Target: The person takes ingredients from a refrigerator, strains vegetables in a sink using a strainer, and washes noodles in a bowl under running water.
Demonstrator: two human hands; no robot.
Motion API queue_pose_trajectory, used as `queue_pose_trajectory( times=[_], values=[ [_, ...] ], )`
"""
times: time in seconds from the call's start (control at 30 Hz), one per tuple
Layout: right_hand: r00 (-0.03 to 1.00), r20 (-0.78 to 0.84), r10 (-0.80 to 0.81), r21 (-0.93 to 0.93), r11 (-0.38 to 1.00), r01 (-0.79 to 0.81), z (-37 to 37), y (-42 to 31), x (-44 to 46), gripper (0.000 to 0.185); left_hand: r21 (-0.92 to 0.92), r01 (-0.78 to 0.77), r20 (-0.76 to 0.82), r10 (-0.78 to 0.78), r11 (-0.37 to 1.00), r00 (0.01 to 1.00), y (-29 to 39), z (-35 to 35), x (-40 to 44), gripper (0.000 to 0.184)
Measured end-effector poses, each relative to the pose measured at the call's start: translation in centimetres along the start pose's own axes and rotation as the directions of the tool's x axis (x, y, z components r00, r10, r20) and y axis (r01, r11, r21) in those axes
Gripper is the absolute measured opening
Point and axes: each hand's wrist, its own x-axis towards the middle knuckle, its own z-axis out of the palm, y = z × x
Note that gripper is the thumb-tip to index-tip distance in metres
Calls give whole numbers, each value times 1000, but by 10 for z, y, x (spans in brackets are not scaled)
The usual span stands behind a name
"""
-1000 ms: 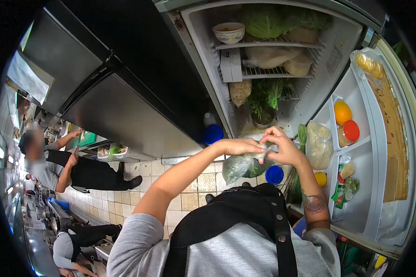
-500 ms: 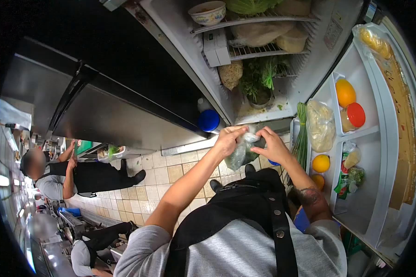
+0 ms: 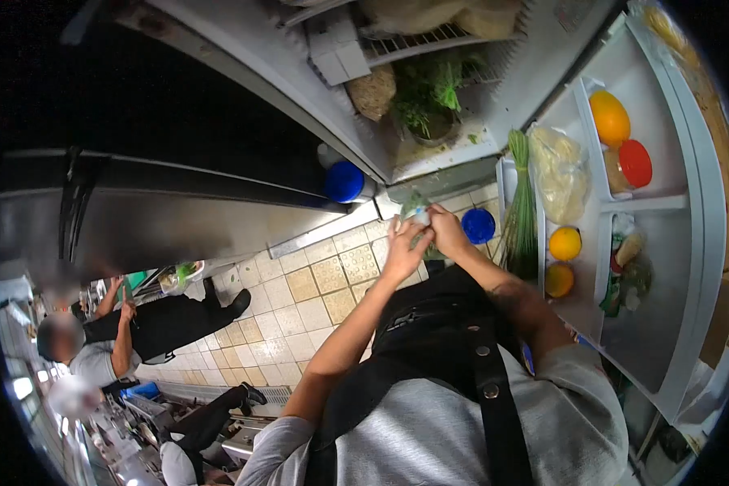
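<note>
A clear plastic bag (image 3: 414, 204) with something green inside is held in front of my waist, between the open fridge and my apron. My left hand (image 3: 405, 253) is closed round the bag from the near left side. From the right, my right hand (image 3: 449, 232) pinches the bag close to the left fingers. Much of the bag is hidden behind my hands, and its contents are too blurred to name.
The fridge holds a bowl of green herbs (image 3: 429, 121). Its opened door carries long green stalks (image 3: 519, 194), oranges (image 3: 564, 243) and a red-lidded jar (image 3: 633, 164). Blue lids (image 3: 344, 181) stand near the floor. Two co-workers (image 3: 109, 344) are at the left.
My hands have drawn closer together, and the bag now sticks out beyond them toward the fridge instead of hanging below. The view has shifted, showing more floor.
</note>
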Motion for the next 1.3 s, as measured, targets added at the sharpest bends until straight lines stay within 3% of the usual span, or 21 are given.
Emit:
queue_pose_trajectory(
  times=[0.03,0.13,0.27,0.33,0.4,0.5,0.57,0.63,0.7,0.77,0.83,0.9,0.93,0.97,1.07,1.13,1.17,1.2,1.23,1.3],
  values=[
    [994,100,36,-51,998,-31,5,8,-2,18,157,113,-15,-112,981,994,4,-4,-12,31],
    [924,342,169,-210,973,-100,18,31,-9,23,229,163,-34,-160,960,987,-44,-17,-41,36],
    [969,196,152,-244,964,-102,45,96,-30,19,307,365,-116,-346,879,931,-133,-41,-108,39],
    [958,137,251,-226,950,-217,40,107,-27,16,377,550,-95,-560,745,823,-163,-55,-152,40],
    [963,35,266,-223,942,-252,51,151,-25,15,401,538,51,-604,742,795,-218,-72,-207,41],
    [961,-115,251,-272,922,-274,20,168,3,11,387,548,73,-617,742,783,-247,-96,-279,38],
    [941,-290,174,-389,877,-282,2,181,21,14,434,716,62,-811,547,582,-246,-108,-308,38],
    [907,-414,78,-528,791,-309,-13,197,27,19,417,734,84,-827,536,556,-247,-119,-331,38],
    [887,-436,155,-630,651,-423,-7,239,22,18,388,753,108,-838,531,535,-253,-125,-346,37],
    [817,-463,343,-649,496,-576,13,273,16,18,374,753,141,-836,542,531,-244,-129,-341,36],
    [643,-473,602,-606,308,-734,36,298,14,20,355,750,161,-827,558,539,-251,-129,-339,36],
    [593,-650,475,-506,311,-804,82,399,-1,21,347,713,186,-790,609,584,-270,-129,-341,35],
    [557,-726,403,-453,329,-829,75,380,7,22,346,680,195,-758,647,622,-282,-129,-340,36],
    [674,-447,588,-713,222,-665,65,357,0,26,345,645,205,-725,682,658,-292,-128,-341,36],
    [582,-764,277,-515,282,-810,107,464,-4,31,328,598,206,-673,731,710,-291,-129,-333,36],
    [569,-741,356,-197,695,-692,93,381,4,36,264,565,202,-617,782,760,-295,-129,-333,36],
    [561,-727,395,0,817,-576,86,337,9,38,234,519,218,-564,822,796,-300,-127,-334,35],
    [710,-561,425,-376,634,-676,83,287,12,41,224,575,200,-614,787,763,-295,-126,-330,34],
    [823,-366,434,-726,421,-544,79,234,15,44,214,630,183,-664,747,725,-282,-125,-323,34],
    [827,-305,472,-563,611,-557,110,189,1,46,235,689,185,-727,686,661,-262,-128,-310,34]
  ],
)
